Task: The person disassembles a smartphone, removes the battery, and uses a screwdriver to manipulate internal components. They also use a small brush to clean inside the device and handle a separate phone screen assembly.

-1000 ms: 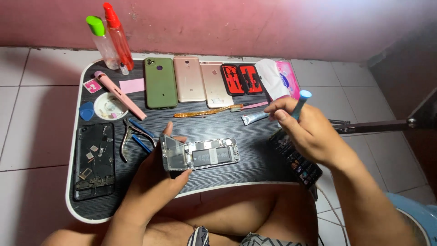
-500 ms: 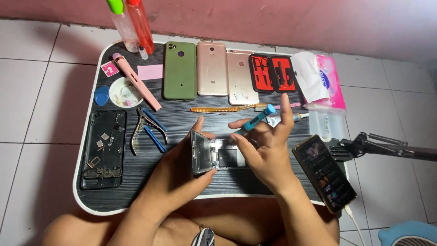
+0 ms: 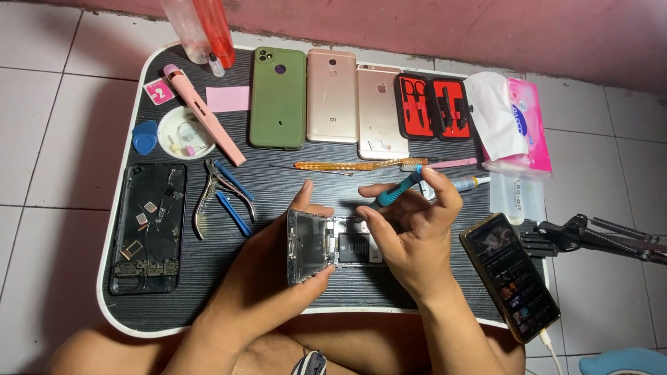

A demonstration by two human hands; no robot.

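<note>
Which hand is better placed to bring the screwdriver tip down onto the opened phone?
The right hand. It holds the teal-handled screwdriver directly over the opened phone, while the left hand is busy clamping the phone's left end, thumb on the far edge and fingers under the near edge.

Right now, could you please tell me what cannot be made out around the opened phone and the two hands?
- Head view: the tip of the teal-handled screwdriver is hidden behind the right hand.
- The right part of the opened silver phone is covered by that hand; its small inner parts are too small to tell.
- The clear and red bottles are cut off by the top edge.
- The left hand hides the phone's near edge.
</note>
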